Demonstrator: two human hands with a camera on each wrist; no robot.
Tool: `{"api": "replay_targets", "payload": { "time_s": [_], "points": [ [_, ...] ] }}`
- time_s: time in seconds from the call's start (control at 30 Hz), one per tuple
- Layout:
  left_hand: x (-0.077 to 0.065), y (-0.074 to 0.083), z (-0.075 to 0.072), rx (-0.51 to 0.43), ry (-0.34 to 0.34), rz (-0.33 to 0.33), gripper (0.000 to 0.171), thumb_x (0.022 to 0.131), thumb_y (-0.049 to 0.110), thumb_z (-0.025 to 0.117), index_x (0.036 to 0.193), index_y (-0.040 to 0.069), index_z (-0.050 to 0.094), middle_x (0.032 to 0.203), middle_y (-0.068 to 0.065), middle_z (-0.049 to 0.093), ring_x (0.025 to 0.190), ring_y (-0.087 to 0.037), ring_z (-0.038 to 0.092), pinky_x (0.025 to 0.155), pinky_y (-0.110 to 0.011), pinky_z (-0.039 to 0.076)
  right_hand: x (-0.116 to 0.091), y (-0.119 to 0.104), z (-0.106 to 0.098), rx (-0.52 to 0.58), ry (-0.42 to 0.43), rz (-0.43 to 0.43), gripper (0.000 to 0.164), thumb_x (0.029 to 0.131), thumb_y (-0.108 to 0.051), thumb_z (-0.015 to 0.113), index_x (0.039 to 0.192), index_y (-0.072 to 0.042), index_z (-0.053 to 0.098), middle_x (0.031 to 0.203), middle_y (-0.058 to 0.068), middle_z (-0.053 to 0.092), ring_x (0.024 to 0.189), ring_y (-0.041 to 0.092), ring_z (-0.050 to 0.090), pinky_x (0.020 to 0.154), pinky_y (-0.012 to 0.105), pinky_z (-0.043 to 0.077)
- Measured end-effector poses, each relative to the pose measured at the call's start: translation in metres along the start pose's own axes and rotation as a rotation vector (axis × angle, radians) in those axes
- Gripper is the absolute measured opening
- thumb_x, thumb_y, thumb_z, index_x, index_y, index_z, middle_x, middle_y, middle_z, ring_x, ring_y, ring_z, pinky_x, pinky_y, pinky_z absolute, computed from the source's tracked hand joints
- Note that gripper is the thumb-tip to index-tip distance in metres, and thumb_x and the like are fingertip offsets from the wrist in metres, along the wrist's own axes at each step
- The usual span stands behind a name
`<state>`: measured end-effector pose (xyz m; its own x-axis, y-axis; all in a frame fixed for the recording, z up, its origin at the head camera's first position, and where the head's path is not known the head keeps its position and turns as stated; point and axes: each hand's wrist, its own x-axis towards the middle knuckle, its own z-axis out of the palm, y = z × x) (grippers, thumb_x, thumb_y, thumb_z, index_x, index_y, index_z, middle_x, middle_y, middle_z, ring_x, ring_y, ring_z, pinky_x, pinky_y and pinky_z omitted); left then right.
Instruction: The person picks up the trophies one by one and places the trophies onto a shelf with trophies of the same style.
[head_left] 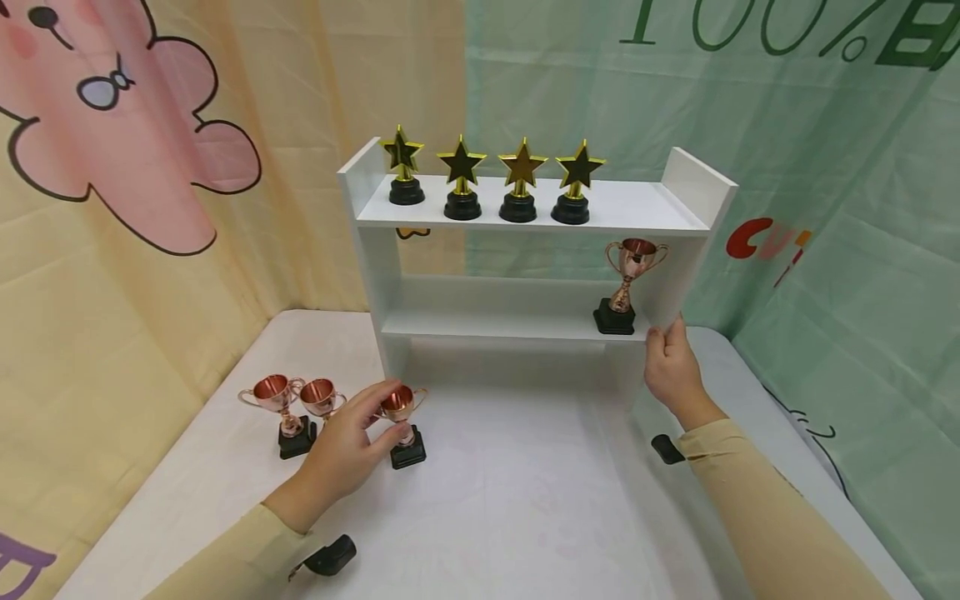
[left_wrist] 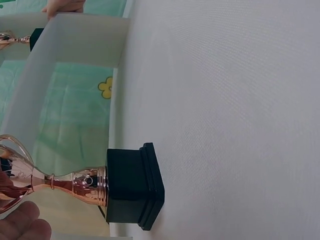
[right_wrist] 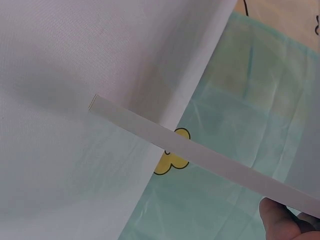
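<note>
- Near the foot of the left upright, a copper-coloured cup trophy [left_wrist: 90, 186] is gripped in the left hand [head_left: 343, 447], fingers and thumb curled round the bowl; held high, its black base is left free, probably so it can stand flat. Whether the base touches the tabletop [head_left: 510, 508] I cannot tell.
- On the right, the right hand [head_left: 677, 379] pinches the side panel [right_wrist: 200, 154] of the white shelf unit [head_left: 480, 318], seemingly to steady it.
- Just left of the left hand, two matching trophies [head_left: 273, 392] stand close together, within easy reach of it.
- At the middle shelf's right end, another cup trophy [head_left: 622, 297] stands upright, leaving room to its left.
- Along the top shelf, four star trophies [head_left: 522, 177] stand upright in a row, apparently spaced for display.
</note>
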<state>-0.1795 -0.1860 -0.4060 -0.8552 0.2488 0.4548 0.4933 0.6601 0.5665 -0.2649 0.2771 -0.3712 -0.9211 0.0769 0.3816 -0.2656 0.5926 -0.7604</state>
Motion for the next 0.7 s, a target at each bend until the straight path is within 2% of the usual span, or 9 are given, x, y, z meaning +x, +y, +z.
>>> {"api": "replay_targets", "payload": {
  "time_s": [0.4,0.7],
  "points": [
    [0.0013,-0.0047,0.0053,-0.043,0.040,-0.064,0.054,0.098,0.013,0.076,0.148,0.008,0.059,0.140,-0.010,0.067,0.109,-0.021,0.072,0.091,-0.037,0.062,-0.0004,-0.0005,0.0003,0.003,-0.005,-0.013,0.059,0.116,-0.028,0.026,0.169,-0.015,0.006,0.171,0.027,0.023,0.155,0.054,0.025,0.120,0.075,0.023],
    [0.0007,-0.0056,0.0091,-0.082,0.059,-0.071,0.052,0.097,0.009,0.076,0.146,0.007,0.061,0.133,-0.010,0.070,0.105,-0.020,0.072,0.088,-0.033,0.063,0.0008,0.0008,0.0011,0.002,0.004,-0.022,0.058,0.115,-0.027,0.026,0.169,-0.016,0.007,0.171,0.027,0.024,0.155,0.053,0.026,0.120,0.074,0.023]
  ]
}}
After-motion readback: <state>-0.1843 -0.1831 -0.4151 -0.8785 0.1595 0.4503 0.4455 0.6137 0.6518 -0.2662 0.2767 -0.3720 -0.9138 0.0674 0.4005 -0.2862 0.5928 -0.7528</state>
